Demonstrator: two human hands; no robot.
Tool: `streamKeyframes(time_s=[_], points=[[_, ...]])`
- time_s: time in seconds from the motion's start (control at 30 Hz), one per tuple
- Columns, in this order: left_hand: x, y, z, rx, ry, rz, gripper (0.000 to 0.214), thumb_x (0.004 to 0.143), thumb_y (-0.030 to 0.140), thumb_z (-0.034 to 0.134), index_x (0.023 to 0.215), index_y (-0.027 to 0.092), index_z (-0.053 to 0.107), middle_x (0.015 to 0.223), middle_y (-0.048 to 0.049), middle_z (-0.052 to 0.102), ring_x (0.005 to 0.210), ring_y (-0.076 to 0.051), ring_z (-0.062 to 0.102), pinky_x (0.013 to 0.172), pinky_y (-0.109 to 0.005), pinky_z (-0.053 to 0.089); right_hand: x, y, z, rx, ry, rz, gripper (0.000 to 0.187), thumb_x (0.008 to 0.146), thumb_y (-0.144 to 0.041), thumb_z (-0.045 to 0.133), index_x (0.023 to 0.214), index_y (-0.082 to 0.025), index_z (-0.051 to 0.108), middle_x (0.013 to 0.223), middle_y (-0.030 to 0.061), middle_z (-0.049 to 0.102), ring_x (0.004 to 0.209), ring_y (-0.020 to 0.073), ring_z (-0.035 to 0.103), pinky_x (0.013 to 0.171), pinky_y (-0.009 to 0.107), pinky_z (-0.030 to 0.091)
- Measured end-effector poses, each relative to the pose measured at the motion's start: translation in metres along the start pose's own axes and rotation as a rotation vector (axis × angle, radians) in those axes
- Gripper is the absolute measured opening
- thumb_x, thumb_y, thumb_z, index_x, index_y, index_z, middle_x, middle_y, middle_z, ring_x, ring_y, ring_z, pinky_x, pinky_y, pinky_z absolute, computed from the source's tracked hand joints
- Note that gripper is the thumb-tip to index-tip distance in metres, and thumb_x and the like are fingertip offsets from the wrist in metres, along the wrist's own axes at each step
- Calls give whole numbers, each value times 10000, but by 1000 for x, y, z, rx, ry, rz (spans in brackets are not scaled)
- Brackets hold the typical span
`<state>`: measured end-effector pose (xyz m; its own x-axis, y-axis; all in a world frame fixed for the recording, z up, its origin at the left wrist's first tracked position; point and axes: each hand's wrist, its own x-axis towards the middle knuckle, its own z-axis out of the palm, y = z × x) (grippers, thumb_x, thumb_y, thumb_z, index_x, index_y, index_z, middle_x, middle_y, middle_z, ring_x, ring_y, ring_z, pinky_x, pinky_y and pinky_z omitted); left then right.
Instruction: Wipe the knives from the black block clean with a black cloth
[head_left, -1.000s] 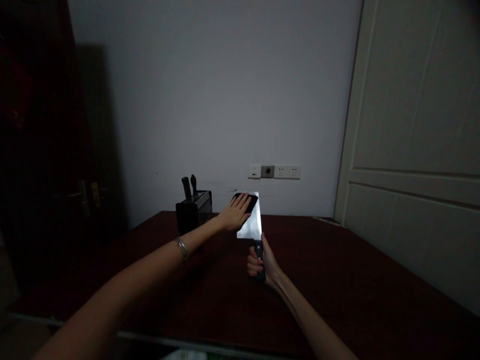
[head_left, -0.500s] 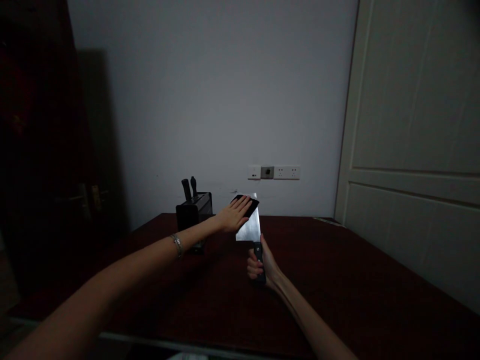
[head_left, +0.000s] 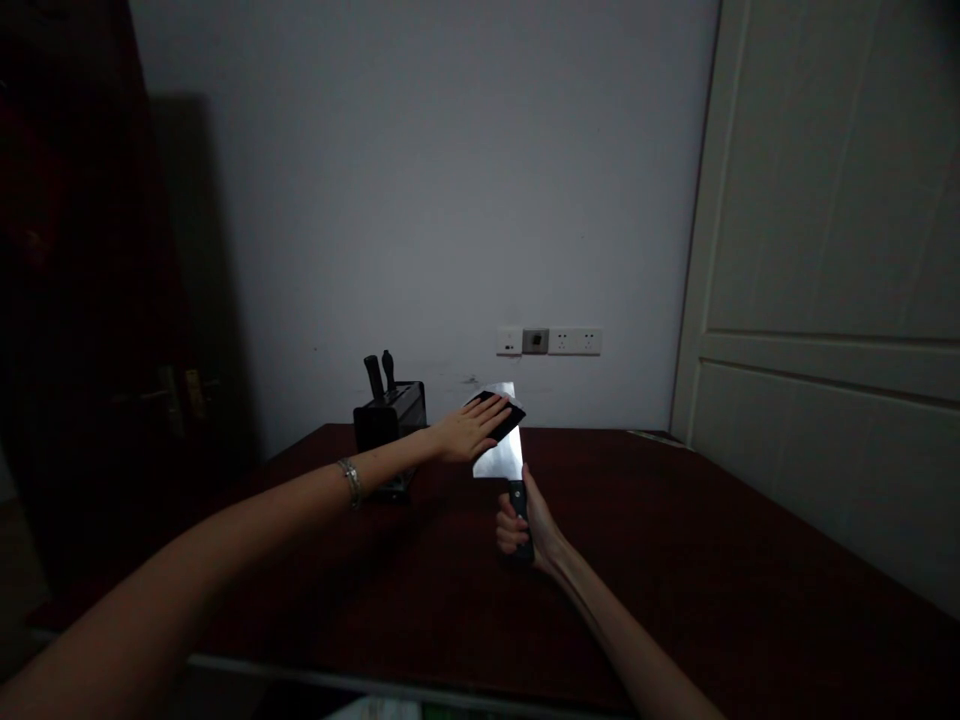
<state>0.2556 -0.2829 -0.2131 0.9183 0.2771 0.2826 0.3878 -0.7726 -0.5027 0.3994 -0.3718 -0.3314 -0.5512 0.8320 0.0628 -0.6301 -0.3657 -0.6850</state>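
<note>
A cleaver point(head_left: 497, 463) with a wide shiny blade and a dark riveted handle stands tilted up above the table. Its handle is wrapped by the fingers of my right hand point(head_left: 529, 525), the thumb lying along the handle's top end. My left hand point(head_left: 471, 430) lies flat with fingers stretched over a dark cloth-like piece point(head_left: 514, 418), pressing it against the blade. That piece covers the middle of the blade. Behind my left forearm is a black knife block point(head_left: 390, 412), with two dark handles point(head_left: 373, 377) sticking out of its top.
A dark reddish-brown table point(head_left: 600, 560) spreads under both hands, its far edge near a pale wall point(head_left: 450, 200). Sockets point(head_left: 574, 342) sit low on that wall. A light panelled door point(head_left: 817, 300) rises on the right, and a thin flat object point(head_left: 660, 439) lies at the far right corner.
The dark piece under my left hand has shifted slightly right and down across the blade. My right hand keeps its hold on the cleaver's handle.
</note>
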Motion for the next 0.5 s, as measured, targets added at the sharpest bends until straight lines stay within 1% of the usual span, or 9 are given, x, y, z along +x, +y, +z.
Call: streamKeyframes(time_s=[0.1,0.2,0.27,0.4,0.5], points=[[-6,12,0,-22,-30,83,610,904,429,257,1405,111,120,1470,-107,71,1347,-205,-5,1084,-377,110,0,-1,0,6,-1,-6,683,756,-735,201,407,-174,375,285,-90,226,258,33,146,317,175,197],[-12,20,1,-46,-33,148,611,903,424,269,1410,126,101,1473,-91,69,1348,-196,-4,1086,-365,112,0,-1,-2,6,-5,-12,687,759,-732,200,410,-172,391,281,-88,231,254,32,144,313,172,191],[-14,17,2,-55,-20,135,615,903,425,274,1409,121,101,1472,-99,72,1348,-199,7,1085,-364,118,1,-1,-3,-1,-9,-7,693,761,-732,183,412,-171,394,280,-87,231,251,31,140,313,173,194],[-10,5,4,-34,-1,28,622,904,439,267,1400,91,125,1465,-133,78,1346,-224,14,1081,-386,118,1,-1,-2,-18,-19,10,701,755,-740,159,405,-173,377,278,-87,227,247,34,149,317,178,209],[-9,9,3,-10,3,21,628,904,443,260,1397,79,125,1465,-140,58,1345,-231,-8,1080,-390,115,0,-2,0,-25,-6,4,696,757,-737,166,403,-175,370,278,-86,227,247,35,153,316,179,209]])
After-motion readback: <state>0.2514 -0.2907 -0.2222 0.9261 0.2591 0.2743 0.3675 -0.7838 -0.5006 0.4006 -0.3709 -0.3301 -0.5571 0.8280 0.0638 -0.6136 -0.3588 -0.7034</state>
